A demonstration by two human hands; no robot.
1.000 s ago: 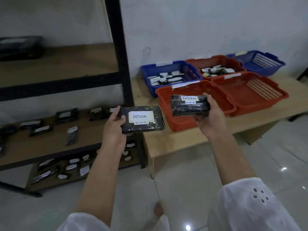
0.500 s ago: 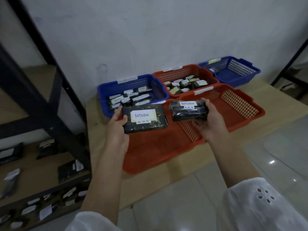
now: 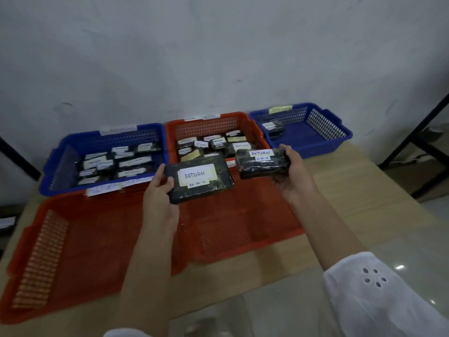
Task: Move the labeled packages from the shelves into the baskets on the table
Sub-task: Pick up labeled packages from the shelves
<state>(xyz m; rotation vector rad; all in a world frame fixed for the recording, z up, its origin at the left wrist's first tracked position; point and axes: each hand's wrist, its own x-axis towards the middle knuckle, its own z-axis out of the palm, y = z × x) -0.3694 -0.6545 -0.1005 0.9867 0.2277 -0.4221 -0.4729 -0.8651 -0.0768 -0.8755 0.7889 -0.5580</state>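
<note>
Left hand: fingers clamped on the left end of a flat black package, thumb on top, white label reads RETURN. The package is held in the air over the gap between the two front red baskets.

Right hand: fingers wrapped round the right end of a thicker black package, also labelled RETURN, held above the far rim of the front-right red basket.

Front-left red basket sits at the worktop front-left corner.

Along the back edge: left blue basket with many labelled packages, middle red basket with more, right blue basket with a dark package in its left end.

White sleeve on the right arm.
</note>
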